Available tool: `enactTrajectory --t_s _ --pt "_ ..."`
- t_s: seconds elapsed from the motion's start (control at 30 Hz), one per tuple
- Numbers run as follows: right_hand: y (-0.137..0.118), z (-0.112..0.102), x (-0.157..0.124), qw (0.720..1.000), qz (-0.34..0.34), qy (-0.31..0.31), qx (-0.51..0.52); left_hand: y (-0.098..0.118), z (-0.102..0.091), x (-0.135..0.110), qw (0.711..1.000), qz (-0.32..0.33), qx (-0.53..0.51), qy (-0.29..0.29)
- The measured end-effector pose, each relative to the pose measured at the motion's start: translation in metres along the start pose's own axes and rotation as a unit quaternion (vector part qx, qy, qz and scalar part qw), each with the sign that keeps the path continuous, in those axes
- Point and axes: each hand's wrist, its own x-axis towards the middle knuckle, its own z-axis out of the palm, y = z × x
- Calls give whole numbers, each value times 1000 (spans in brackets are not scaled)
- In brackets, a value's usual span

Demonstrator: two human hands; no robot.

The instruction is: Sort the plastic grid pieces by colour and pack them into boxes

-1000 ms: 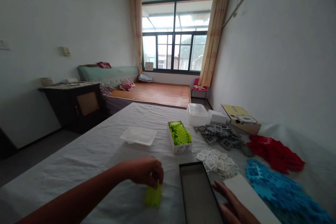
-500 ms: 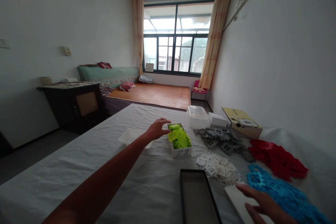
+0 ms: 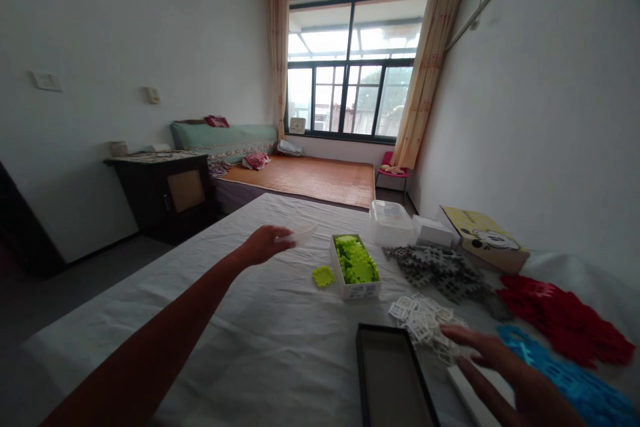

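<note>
My left hand (image 3: pixel 263 245) is closed on the edge of a shallow translucent plastic lid (image 3: pixel 303 233), tilted up off the table. To its right stands a white box (image 3: pixel 357 292) filled with lime-green plastic snowflake-like pieces (image 3: pixel 356 259). A single green piece (image 3: pixel 323 276) lies beside that box. My right hand (image 3: pixel 505 373) hangs at lower right with its fingers apart, over a white box or lid (image 3: pixel 475 393). White square plastic pieces (image 3: pixel 425 320) lie just beyond its fingertips. Left of it is an open box (image 3: pixel 393 373) with a black rim.
Grey pieces (image 3: pixel 445 273), red pieces (image 3: pixel 565 320) and blue pieces (image 3: pixel 565 373) are heaped on the right. Behind them stand a clear plastic container (image 3: pixel 391 225), a small white box (image 3: pixel 433 231) and a yellow box (image 3: pixel 483 237). A grey-white cloth (image 3: pixel 225 347) covers the table.
My left hand has moved left from the green pieces and picked up the plastic lid. A green piece now lies beside the box. My right hand has lifted a little; the view has turned left.
</note>
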Motion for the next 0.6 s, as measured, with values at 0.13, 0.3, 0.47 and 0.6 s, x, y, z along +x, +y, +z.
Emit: enactTrajectory --t_s 0.13,0.3,0.47,0.6 --pt "-43 18 69 998 4 14 63 77 22 14 920 33 -385 69" --pt "-65 61 137 974 -8 -12 225 136 75 21 804 68 -591 -13" --pt "-41 73 147 963 83 21 256 81 78 28 937 38 -348 9" --pt "-18 61 143 941 185 48 279 20 90 19 996 22 62 -59"
